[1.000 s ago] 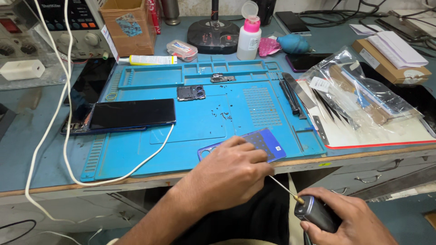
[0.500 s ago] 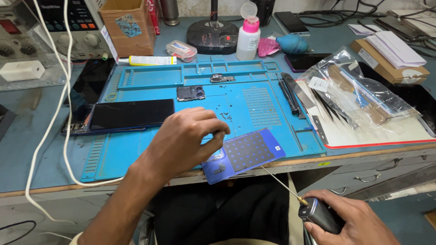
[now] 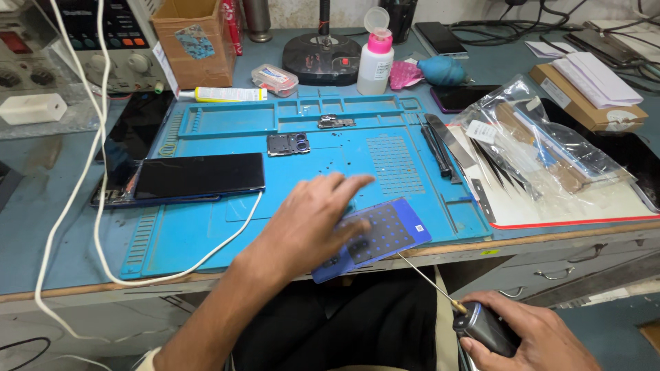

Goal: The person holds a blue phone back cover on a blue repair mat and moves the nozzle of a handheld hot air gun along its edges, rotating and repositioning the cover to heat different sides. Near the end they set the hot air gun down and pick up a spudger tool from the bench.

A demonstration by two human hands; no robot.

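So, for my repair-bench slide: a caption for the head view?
Left hand rests on a blue grid pad at the mat's edge; right hand holds a thin-shafted tool.

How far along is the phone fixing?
Already done, it seems: a black phone lies flat on the blue mat, with a small camera part and loose screws out beside it. In hand: the left hand presses on a blue screw pad at the mat's front edge, and the right hand grips a thin-tipped tool. Left: those parts are not yet back in the phone.
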